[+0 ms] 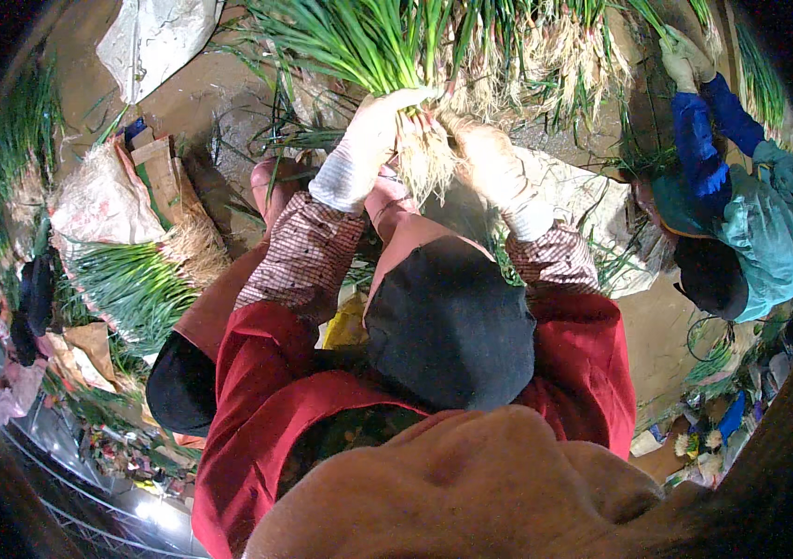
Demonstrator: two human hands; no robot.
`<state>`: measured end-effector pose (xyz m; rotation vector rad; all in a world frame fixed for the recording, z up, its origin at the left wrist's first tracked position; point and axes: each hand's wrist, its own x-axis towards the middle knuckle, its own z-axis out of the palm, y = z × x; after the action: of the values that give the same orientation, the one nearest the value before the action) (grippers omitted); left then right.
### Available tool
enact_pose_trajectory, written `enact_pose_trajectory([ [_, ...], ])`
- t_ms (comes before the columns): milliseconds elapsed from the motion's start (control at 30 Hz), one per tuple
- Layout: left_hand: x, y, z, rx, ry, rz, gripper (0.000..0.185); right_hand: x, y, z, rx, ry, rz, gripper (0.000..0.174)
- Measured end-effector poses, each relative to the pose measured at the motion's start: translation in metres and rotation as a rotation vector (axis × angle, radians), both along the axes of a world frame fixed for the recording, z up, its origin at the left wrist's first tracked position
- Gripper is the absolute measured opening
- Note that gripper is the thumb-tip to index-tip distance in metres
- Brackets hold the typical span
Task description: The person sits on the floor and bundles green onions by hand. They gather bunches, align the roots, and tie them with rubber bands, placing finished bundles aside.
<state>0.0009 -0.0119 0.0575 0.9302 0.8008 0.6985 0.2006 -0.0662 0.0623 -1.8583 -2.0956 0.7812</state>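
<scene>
My left hand (pixel 370 136), in a white knit glove, is closed around a bunch of green onions (pixel 419 133) just above the pale roots. The green leaves fan out up and to the left, and the roots hang down over my knees. My right hand (pixel 484 150), in a soiled glove, is beside the roots on the right; its fingers are partly hidden, so what it grips is unclear. More green onions (pixel 557 63) with long roots lie in a row beyond my hands.
At the left, green onions (pixel 134 279) lie on a woven sack (pixel 103 195). A white sheet (pixel 159 42) lies at the upper left, another pale sheet (pixel 592 209) right of my knees. On the right, a co-worker (pixel 732 202) in gloves handles onions. Wet brown ground (pixel 662 328) shows between.
</scene>
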Motion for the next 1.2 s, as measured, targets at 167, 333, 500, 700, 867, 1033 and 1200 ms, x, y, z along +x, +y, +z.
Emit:
enact_pose_trajectory([
  [167,-0.013,0.001,-0.002,-0.571,-0.150,0.196,0.025,0.025,0.016,-0.006,-0.001,-0.147,-0.407,0.037],
  [333,-0.015,-0.006,-0.006,-0.679,-0.144,0.217,0.027,-0.027,0.041,-0.046,-0.184,0.783,-0.065,0.048],
  [500,-0.029,-0.007,-0.017,-0.614,-0.082,0.245,0.023,-0.047,0.045,-0.069,-0.503,1.609,-0.663,0.018],
  [700,-0.046,-0.007,-0.009,-0.713,0.036,0.234,0.035,0.062,0.016,-0.078,-0.407,0.205,-0.424,0.031],
  [867,-0.046,-0.010,0.003,-0.730,-0.186,-0.035,0.034,0.040,-0.003,-0.074,-0.386,0.963,-0.632,0.027],
  [1033,-0.026,-0.021,-0.011,-0.723,0.047,0.005,0.026,-0.032,0.001,-0.060,-0.217,0.707,-0.347,0.024],
  [1200,-0.018,-0.034,-0.034,-0.754,-0.086,0.105,0.018,-0.034,0.010,-0.047,0.296,0.092,-0.092,0.032],
])
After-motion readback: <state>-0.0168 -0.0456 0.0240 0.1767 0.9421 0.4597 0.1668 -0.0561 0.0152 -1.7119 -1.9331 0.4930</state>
